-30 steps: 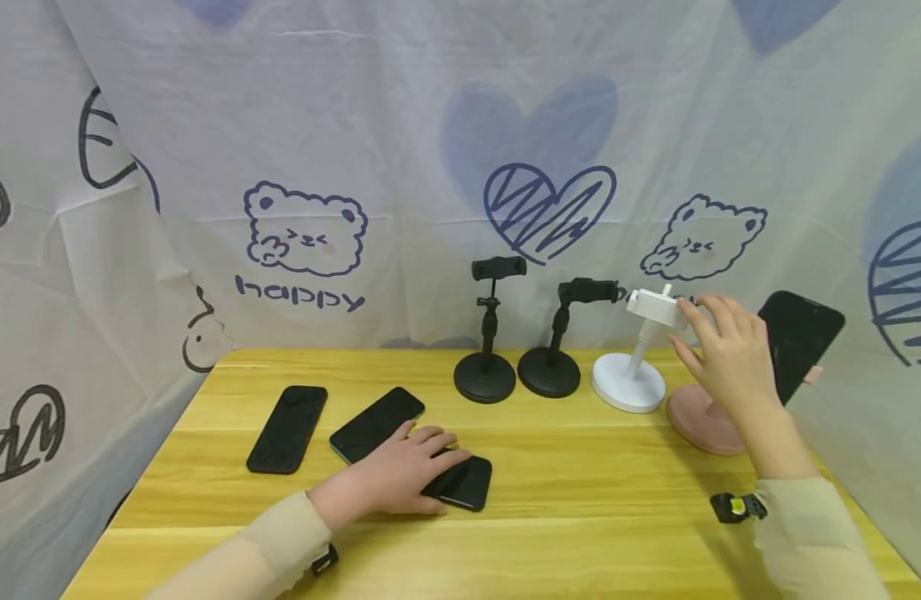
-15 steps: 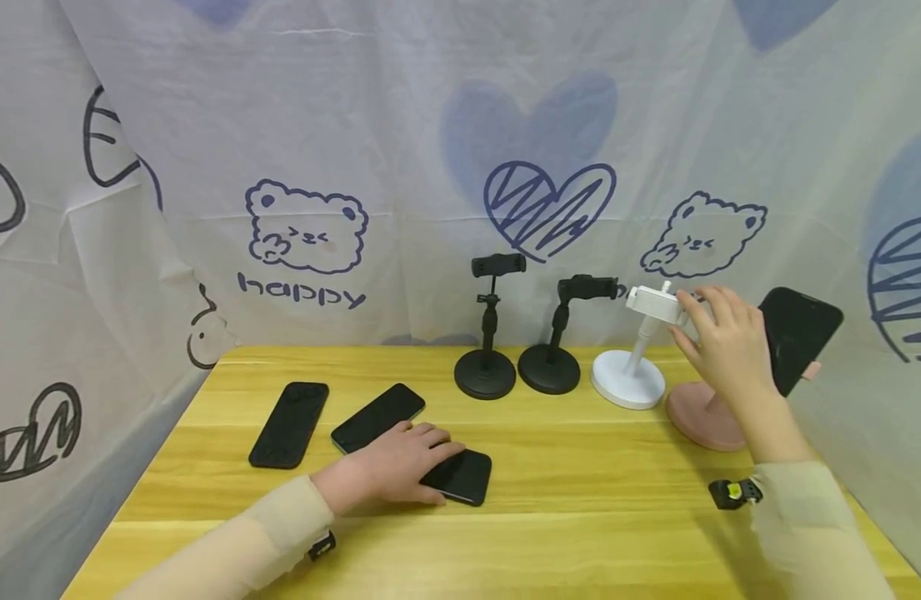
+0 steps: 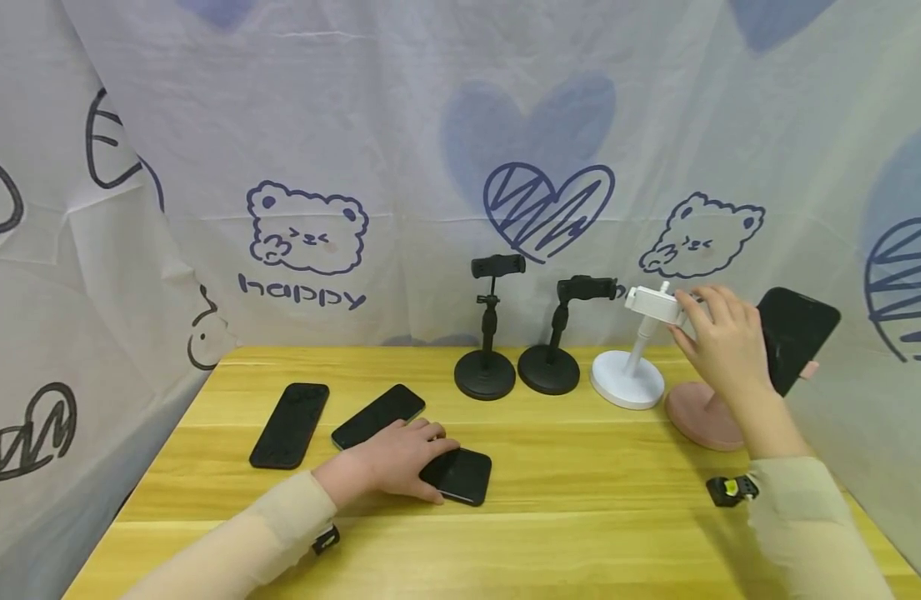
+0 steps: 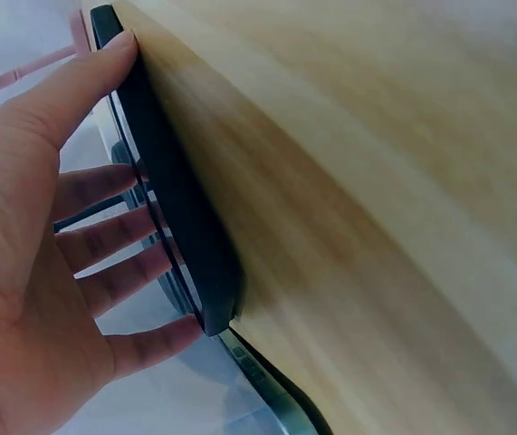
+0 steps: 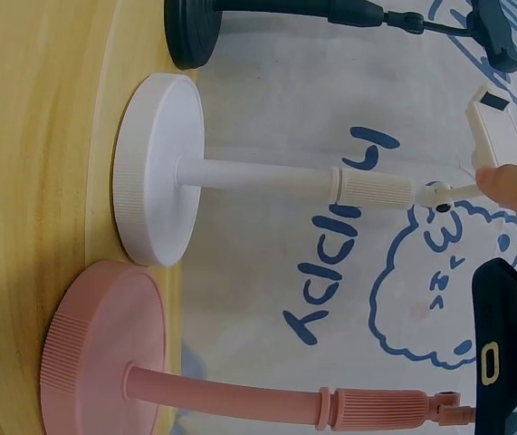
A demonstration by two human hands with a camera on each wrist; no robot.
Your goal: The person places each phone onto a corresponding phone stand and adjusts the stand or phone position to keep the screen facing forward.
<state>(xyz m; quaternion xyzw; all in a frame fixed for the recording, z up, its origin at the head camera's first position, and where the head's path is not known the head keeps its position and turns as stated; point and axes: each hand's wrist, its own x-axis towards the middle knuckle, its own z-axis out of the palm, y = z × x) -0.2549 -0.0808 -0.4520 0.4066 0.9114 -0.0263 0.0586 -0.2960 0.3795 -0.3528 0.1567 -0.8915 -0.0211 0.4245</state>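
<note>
In the head view, the left hand (image 3: 400, 458) lies over a black phone (image 3: 463, 477) flat on the table. Its thumb is at the near edge and its fingers reach across to the far edge; the left wrist view shows the fingertips (image 4: 163, 263) against the screen side. The right hand (image 3: 726, 342) holds the end of the clamp of a white phone stand (image 3: 628, 379), thumb in front; its other fingertips are partly hidden. In the right wrist view, the thumb (image 5: 502, 184) touches the white clamp (image 5: 498, 136). The stand's round base rests on the table.
Two black phone stands (image 3: 485, 375) (image 3: 549, 369) stand left of the white one. A pink phone stand (image 3: 703, 417) at the right carries a black phone (image 3: 793, 337). Two more phones (image 3: 290, 425) (image 3: 377, 415) lie at the left. A printed cloth (image 3: 422, 167) hangs behind the wooden table (image 3: 550, 542).
The right thumb and fingers have closed in on the white stand's clamp. The left fingers have drawn in slightly over the phone. Phones and stands have stayed in place.
</note>
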